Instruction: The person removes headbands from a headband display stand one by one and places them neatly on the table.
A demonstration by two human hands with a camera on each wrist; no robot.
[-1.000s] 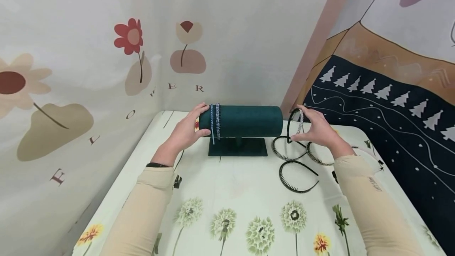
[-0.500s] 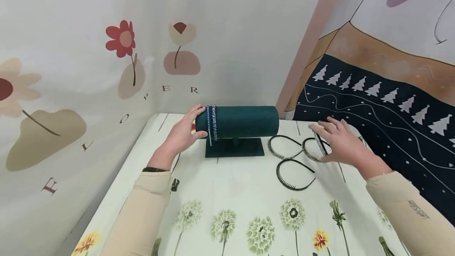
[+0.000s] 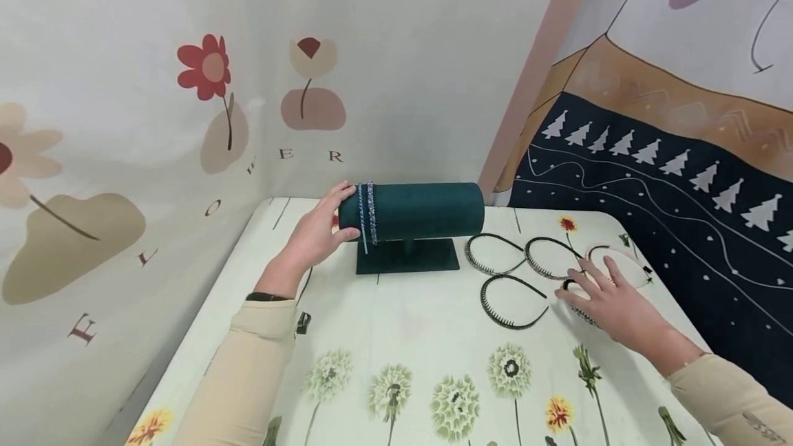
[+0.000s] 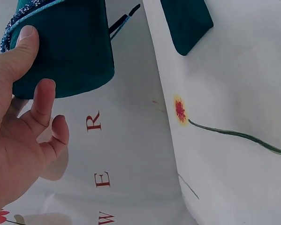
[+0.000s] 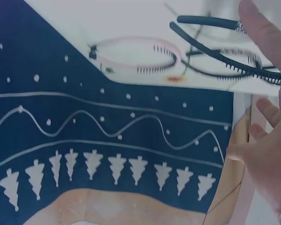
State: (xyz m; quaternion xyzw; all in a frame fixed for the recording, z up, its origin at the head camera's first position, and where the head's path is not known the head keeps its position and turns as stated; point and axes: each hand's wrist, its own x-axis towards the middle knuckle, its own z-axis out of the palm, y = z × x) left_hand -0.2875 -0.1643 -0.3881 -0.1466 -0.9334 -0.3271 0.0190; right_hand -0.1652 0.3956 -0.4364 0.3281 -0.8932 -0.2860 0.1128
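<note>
My left hand [image 3: 312,236] grips the left end of a dark green velvet roll-shaped display stand [image 3: 427,210], thumb in front and fingers over the top. Near that end, two blue headbands circle the roll: a slim light one [image 3: 361,215] and a glittery one [image 3: 372,212]. At the table's right, my right hand [image 3: 619,308] holds a black toothed headband [image 3: 573,303] with a sparkly surface between thumb and fingers, low over the tablecloth. In the right wrist view the free arms of this headband [image 5: 210,49] point away from the thumb; the rest is behind the hand.
Three black toothed headbands lie right of the stand: one near it [image 3: 469,257], one beside that [image 3: 529,257], one in front [image 3: 484,305]. A pale pink headband [image 5: 131,39] lies beyond my right hand. A small black clip [image 3: 303,323] is at the left. Printed curtains surround the table.
My right hand has carried the sparkly headband from beside the roll's right end down and right toward the table. My left hand has kept its grip on the stand.
</note>
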